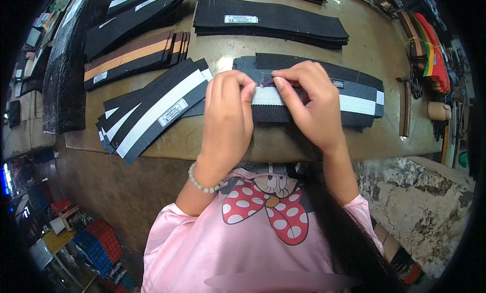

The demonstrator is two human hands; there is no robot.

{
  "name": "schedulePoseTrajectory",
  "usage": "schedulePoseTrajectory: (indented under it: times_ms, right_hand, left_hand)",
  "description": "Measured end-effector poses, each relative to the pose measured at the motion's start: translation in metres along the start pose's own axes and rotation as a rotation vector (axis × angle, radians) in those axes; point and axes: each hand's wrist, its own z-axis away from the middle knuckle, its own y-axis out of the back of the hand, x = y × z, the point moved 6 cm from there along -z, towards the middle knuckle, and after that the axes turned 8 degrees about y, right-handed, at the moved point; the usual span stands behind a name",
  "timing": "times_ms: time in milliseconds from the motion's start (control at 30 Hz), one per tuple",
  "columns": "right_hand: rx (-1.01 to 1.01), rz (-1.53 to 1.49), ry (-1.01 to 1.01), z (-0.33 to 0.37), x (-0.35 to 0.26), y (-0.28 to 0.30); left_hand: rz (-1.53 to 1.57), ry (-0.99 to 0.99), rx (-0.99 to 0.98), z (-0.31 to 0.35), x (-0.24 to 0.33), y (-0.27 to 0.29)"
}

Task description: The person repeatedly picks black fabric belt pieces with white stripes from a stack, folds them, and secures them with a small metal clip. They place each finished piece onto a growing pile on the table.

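A woven strap piece [268, 111] with black, grey and white bands lies in front of me on top of similar pieces. Over its white band, my right hand [314, 98] pinches a small dark tool [267, 82] between thumb and forefinger; its exact kind does not show. My left hand [225, 103] is closed in a pinch close to the tool's tip, at the strap's upper part. Whatever lies between those fingers is too small to make out. Just left of that hand, a fanned pile of striped strap pieces [152, 118] with a white label overlaps the table's front edge.
Across the table [217, 141], a stack of black straps [273, 19] lies at the back. Brown, orange and black straps [131, 55] are at the left, near a black-wrapped post [66, 70]. A red, yellow and green bundle [435, 55] and a tan roll [439, 111] sit right.
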Motion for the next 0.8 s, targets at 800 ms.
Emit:
schedulePoseTrajectory:
  times_ms: [800]
  right_hand:
    - [0.156,-0.055,-0.166,0.006,0.013,0.001]
  left_hand:
    - [-0.076,0.126,0.119,-0.011,-0.021,0.032]
